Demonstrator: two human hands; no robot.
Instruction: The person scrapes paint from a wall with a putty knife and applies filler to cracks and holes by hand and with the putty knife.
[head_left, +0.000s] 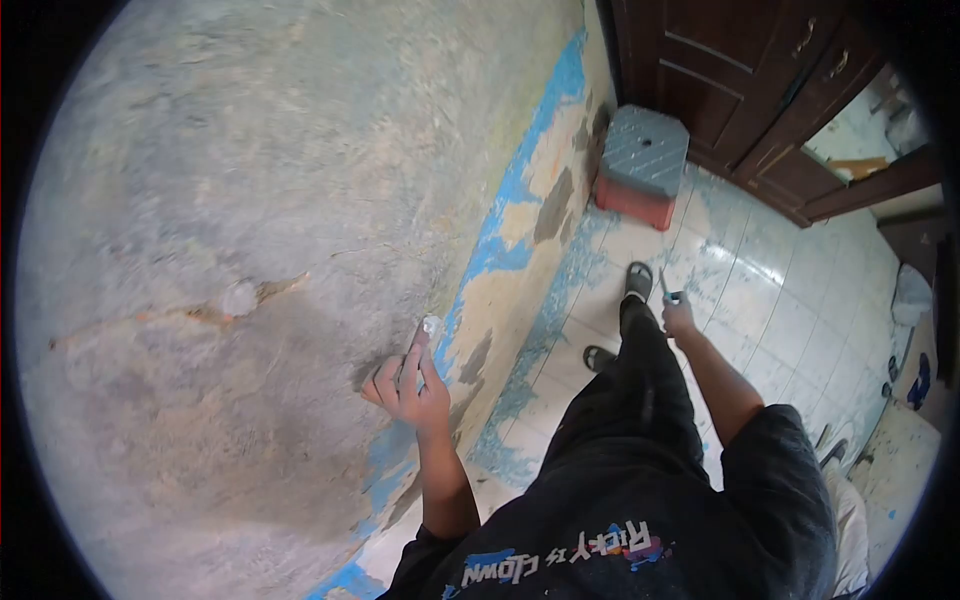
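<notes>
My left hand [408,396] is raised against the bare grey wall [250,400], fingers apart. One fingertip reaches a small white spot [431,325] on the wall beside a strip of blue paint [500,250]. Lower down on the other side, my right hand [679,318] is closed around a slim tool with a light blue handle and a narrow grey blade [663,280]. The blade points away from me over the floor. Farther left, a crack with a pale round patch [238,298] runs across the wall.
A grey-topped red step stool [645,150] stands by dark wooden cabinets [720,80]. Blue paint flakes lie over the white floor tiles [770,270], thickest along the wall. My sandalled feet [638,278] are close to the wall. Bags and other items line the right side.
</notes>
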